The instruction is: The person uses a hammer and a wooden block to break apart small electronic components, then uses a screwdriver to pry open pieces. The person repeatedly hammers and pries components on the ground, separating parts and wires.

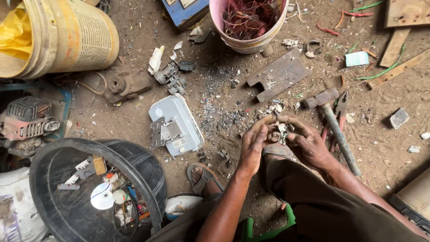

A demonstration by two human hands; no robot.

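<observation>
I see a big yellow bucket [67, 36] lying on its side at the floor's far left corner, a pale printed label panel [92, 33] wrapped round its wall and a yellow plastic bag [13, 31] stuffed in its mouth. Near the middle of the dirt floor lies a grey meter casing [177, 123] with a small white sticker label [179, 143] at its near end. Toward the far right, beside the wooden planks [396, 45], a small pale green card [357, 58] lies flat. I make out no screens or signs.
</observation>
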